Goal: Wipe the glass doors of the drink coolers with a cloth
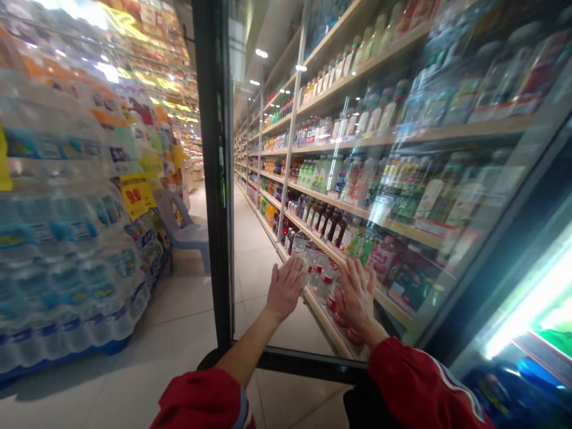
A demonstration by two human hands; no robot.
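2 hands are reaching forward from red sleeves (201,400) toward a glass pane (252,238) in a black frame (210,179). The left hand (285,291) is covering a pale wad (304,266), possibly cloth, its grip not showing clearly. The right hand (357,298) is spreading its fingers, apparently against the glass. Rows of bottles (322,221) are standing on shelves (413,233) showing in the pane. Left of the frame, a grey plastic chair (186,233) is standing beside stacked, wrapped water bottles (49,223), where a yellow sign (137,196) is hanging.
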